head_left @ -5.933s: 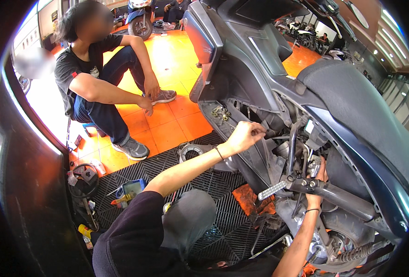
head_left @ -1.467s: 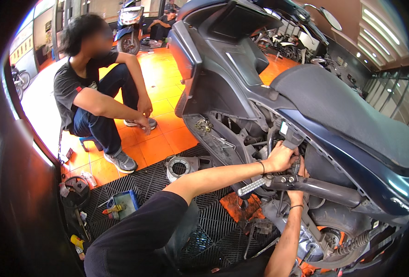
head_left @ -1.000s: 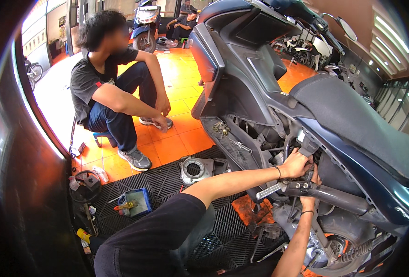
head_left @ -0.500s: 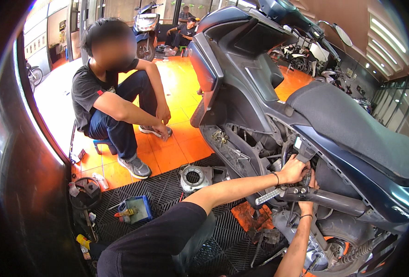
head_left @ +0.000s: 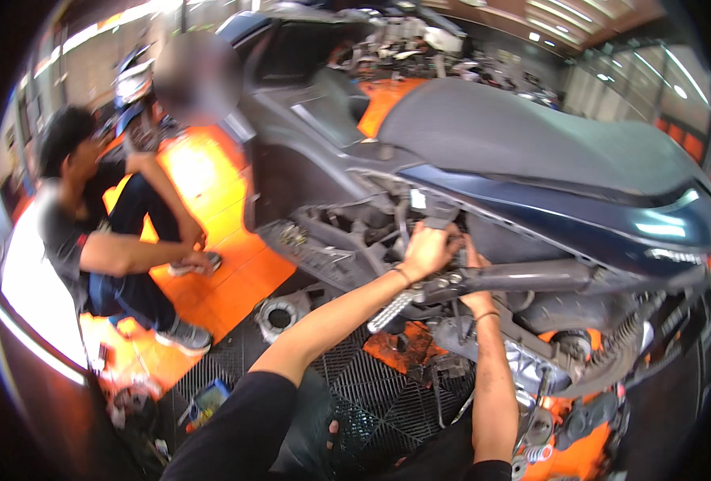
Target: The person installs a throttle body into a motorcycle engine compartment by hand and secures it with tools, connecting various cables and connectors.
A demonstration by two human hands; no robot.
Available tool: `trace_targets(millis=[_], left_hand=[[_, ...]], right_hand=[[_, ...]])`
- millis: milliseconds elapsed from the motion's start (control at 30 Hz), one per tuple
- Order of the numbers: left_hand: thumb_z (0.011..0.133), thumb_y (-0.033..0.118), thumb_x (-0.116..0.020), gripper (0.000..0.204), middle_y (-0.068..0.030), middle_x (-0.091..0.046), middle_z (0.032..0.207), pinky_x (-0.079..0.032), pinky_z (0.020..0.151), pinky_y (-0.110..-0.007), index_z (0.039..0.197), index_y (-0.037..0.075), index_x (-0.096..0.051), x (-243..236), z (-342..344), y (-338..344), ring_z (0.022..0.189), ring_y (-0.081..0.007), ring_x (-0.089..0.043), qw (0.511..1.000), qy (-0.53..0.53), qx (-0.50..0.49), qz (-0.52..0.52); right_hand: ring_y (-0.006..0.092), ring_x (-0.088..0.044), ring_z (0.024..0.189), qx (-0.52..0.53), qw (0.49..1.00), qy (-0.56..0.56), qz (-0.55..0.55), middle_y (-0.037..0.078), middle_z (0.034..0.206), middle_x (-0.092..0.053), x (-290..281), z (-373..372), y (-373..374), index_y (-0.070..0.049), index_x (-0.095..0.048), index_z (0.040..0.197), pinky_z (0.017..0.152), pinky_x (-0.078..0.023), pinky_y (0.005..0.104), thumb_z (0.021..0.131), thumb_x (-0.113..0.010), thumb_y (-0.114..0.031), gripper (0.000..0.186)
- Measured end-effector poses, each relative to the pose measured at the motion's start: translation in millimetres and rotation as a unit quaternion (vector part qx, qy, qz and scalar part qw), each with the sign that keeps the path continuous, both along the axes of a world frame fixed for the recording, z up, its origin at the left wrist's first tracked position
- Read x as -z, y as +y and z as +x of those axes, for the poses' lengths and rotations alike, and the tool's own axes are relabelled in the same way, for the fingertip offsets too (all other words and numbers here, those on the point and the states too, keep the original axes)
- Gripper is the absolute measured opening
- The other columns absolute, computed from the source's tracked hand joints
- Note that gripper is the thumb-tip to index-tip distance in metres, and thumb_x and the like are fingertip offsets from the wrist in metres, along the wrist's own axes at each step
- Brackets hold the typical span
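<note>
A dark blue scooter [head_left: 516,180] stands with its side covering off, baring the frame and engine parts. Below the seat's front, my left hand [head_left: 429,248] is closed, its fingers curled into the gap beside a dark part with a white label [head_left: 419,200]. What it grips is hidden. My right hand [head_left: 477,298] reaches up from below, behind a thick grey tube [head_left: 532,277]. Its fingers come up close to the left hand, bent around something too dark to make out. A silver ridged footpeg [head_left: 390,311] sticks out beneath my left wrist.
At the left a person [head_left: 131,240] squats on a low stool. A round metal cover [head_left: 278,318] and a blue tray [head_left: 209,398] lie on the black mat [head_left: 371,409]. Loose parts [head_left: 584,417] lie at lower right; small fasteners [head_left: 293,234] sit on the scooter's footboard.
My view has swung to the right, so the scooter and the squatting person sit further left and loose parts show at lower right. Both hands stay at the same spot on the scooter.
</note>
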State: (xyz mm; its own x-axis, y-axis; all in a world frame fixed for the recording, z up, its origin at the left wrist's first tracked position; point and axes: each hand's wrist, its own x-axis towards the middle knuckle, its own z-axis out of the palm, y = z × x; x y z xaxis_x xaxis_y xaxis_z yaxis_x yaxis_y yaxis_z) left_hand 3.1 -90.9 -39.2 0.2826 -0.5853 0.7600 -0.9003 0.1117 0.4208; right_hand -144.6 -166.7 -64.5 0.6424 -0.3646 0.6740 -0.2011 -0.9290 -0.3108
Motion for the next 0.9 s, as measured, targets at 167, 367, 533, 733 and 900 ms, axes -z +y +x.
trace_targets(millis=[167,367,533,733,900], left_hand=[[0.085,0.022,-0.067,0.016,-0.0148,-0.069,0.076,-0.050,0.076,-0.043,0.093,0.010,-0.073,-6.1,2.8,8.1,0.072,-0.0326,-0.067,1.000,0.021,0.010,-0.016],[0.086,0.025,-0.065,0.020,-0.0166,-0.068,0.074,-0.045,0.083,-0.046,0.096,0.011,-0.073,1.7,-0.3,4.2,0.074,-0.0363,-0.066,1.000,0.026,0.012,-0.012],[0.082,0.019,-0.065,0.019,-0.0179,-0.067,0.097,-0.042,0.090,-0.046,0.095,0.006,-0.070,-2.0,-4.4,7.3,0.096,-0.0352,-0.062,0.998,0.038,0.030,0.027],[0.080,0.014,-0.066,0.019,-0.0200,-0.064,0.100,-0.041,0.093,-0.046,0.094,0.002,-0.066,-1.0,-1.0,9.4,0.101,-0.0365,-0.060,0.998,0.051,0.044,-0.003],[0.081,0.016,-0.065,0.018,-0.0207,-0.064,0.101,-0.038,0.095,-0.046,0.093,0.003,-0.066,-0.5,-3.2,7.3,0.106,-0.0349,-0.058,0.997,0.062,0.036,0.005]], right_hand=[[0.0417,-0.060,0.090,0.000,0.998,-0.048,-0.040,0.026,0.099,-0.062,28.9,13.8,-20.6,-0.007,-0.038,0.144,0.082,-0.046,0.0480,0.073,-0.065,-0.011,0.076],[0.0422,-0.059,0.098,-0.007,1.000,-0.029,0.011,0.026,0.106,-0.062,11.6,5.1,1.3,-0.008,-0.039,0.143,0.087,-0.046,0.0473,0.074,-0.066,-0.012,0.074],[0.0438,-0.056,0.110,0.024,1.000,0.002,0.012,0.027,0.121,-0.059,-4.7,-1.1,9.2,-0.010,-0.037,0.145,0.095,-0.044,0.0470,0.075,-0.066,-0.017,0.076],[0.0446,-0.051,0.117,0.011,0.999,0.014,0.037,0.027,0.128,-0.054,-3.4,1.0,6.7,-0.011,-0.035,0.147,0.102,-0.037,0.0490,0.074,-0.068,-0.021,0.081],[0.0437,-0.051,0.118,0.008,1.000,-0.002,-0.013,0.026,0.130,-0.054,-2.0,0.5,6.1,-0.010,-0.035,0.146,0.102,-0.037,0.0483,0.074,-0.068,-0.020,0.080]])
